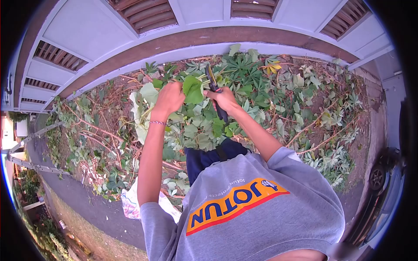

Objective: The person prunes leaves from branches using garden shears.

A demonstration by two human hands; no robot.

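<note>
My left hand [171, 99] is closed on a bunch of leafy stems, with pale broad leaves [140, 114] hanging on its outer side. A large bright green leaf [193, 89] stands between my two hands. In my right hand [224, 100] is a pair of pruning shears [211, 79], dark with some red at the handles. Their blades point away from me, beside thin green stems that run toward the left hand. Whether the blades touch a stem is too small to tell. Cut leaves and branches [248, 78] lie under both hands.
A pale wall [200, 13] with brown louvred vents borders the far side. Brown branches [100, 130] and leaves cover the ground. A white patterned bag [130, 202] lies beside me. At left is a metal ladder [39, 166]; a car [379, 182] stands at right.
</note>
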